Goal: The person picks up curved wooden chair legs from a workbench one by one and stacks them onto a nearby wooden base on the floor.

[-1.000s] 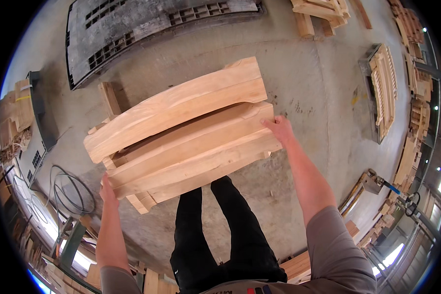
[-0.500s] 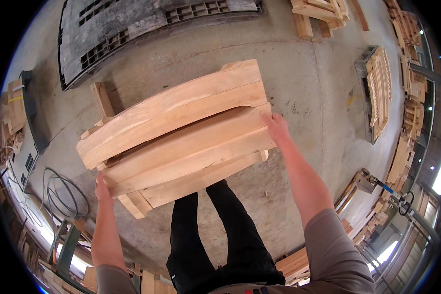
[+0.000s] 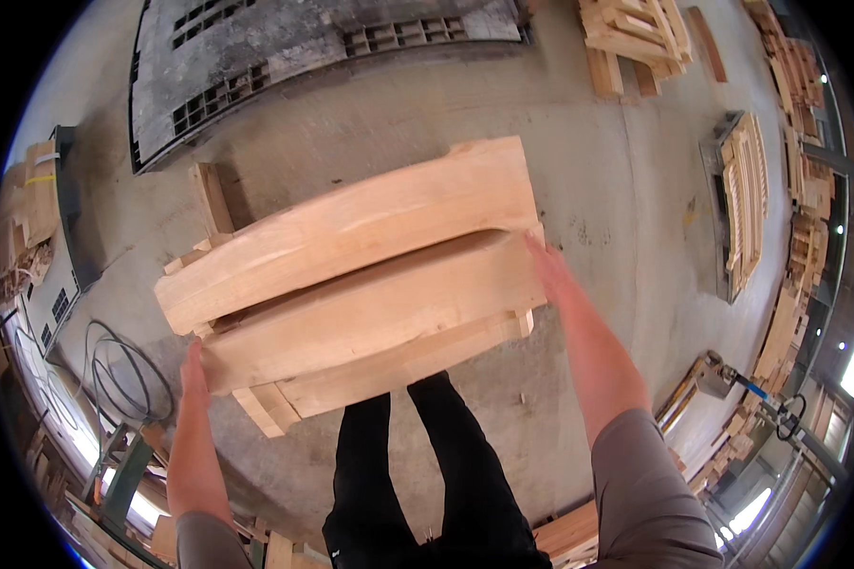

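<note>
A thick, gently curved wooden board [image 3: 380, 308] lies at the near side of a stack, tilted across my view. My left hand [image 3: 194, 368] grips its left end, fingers mostly hidden by the wood. At the opposite end my right hand [image 3: 548, 268] grips the board, its fingers partly hidden. Just beyond it lies a second curved board [image 3: 370, 232], with a dark gap between the two. Beneath the near board, another curved wooden piece [image 3: 389, 368] shows along the front, above a short wooden block [image 3: 266, 410].
A wooden post [image 3: 213, 201] extends beyond the stack. Farther away stands a large grey slab with grid openings [image 3: 323, 57]. Stacked wooden parts [image 3: 636, 33] and a rack of slats [image 3: 745, 204] are at the right. A coiled hose [image 3: 128, 375] lies on the left floor.
The stack and its surroundings sit slightly lower and farther right in view. Seams on the boards that showed earlier are no longer visible. Both hands stay at the near board's ends.
</note>
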Action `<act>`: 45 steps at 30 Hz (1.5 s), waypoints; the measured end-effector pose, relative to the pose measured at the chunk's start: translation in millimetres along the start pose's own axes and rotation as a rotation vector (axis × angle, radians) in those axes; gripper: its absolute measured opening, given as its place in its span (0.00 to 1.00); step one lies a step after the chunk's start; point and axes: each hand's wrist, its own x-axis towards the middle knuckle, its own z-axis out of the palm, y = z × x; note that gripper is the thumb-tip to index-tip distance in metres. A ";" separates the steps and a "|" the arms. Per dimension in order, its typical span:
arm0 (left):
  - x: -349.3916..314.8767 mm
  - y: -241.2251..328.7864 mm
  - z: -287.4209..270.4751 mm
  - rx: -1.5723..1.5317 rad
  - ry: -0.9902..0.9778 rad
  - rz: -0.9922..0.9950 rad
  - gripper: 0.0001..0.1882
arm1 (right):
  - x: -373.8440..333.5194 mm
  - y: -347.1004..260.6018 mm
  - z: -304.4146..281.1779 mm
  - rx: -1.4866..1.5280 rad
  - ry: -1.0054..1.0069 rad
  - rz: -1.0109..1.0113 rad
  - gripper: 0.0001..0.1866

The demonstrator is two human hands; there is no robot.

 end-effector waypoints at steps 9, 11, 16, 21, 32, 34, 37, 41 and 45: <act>-5.4 -1.5 19.0 -0.078 0.083 -0.011 0.37 | -0.2 1.2 -2.5 -0.097 -0.016 0.029 0.41; -17.3 1.3 15.3 -0.113 0.081 -0.022 0.34 | -9.6 -7.2 4.0 -0.146 -0.037 0.045 0.41; -6.8 5.9 16.5 -0.174 -0.024 -0.078 0.24 | -10.0 -17.1 0.7 -0.358 0.113 -0.041 0.40; 92.9 -12.4 -94.1 -0.009 0.087 0.278 0.25 | 44.3 -58.9 4.6 -0.078 0.058 -0.269 0.38; 54.7 99.6 9.8 -0.209 -0.080 0.181 0.40 | 55.9 -105.3 48.8 -0.136 -0.057 -0.172 0.39; 34.0 114.1 27.6 -0.222 -0.102 0.128 0.41 | 56.3 -105.3 41.7 -0.103 -0.047 -0.145 0.39; 37.2 113.1 29.1 -0.215 -0.074 0.180 0.41 | 54.4 -105.6 42.2 -0.093 -0.049 -0.206 0.39; 33.9 112.1 27.0 -0.238 -0.081 0.131 0.42 | 46.6 -113.1 46.2 -0.154 -0.014 -0.178 0.40; 41.6 103.6 20.0 -0.254 -0.082 0.134 0.44 | 41.3 -121.4 53.8 -0.200 -0.043 -0.186 0.41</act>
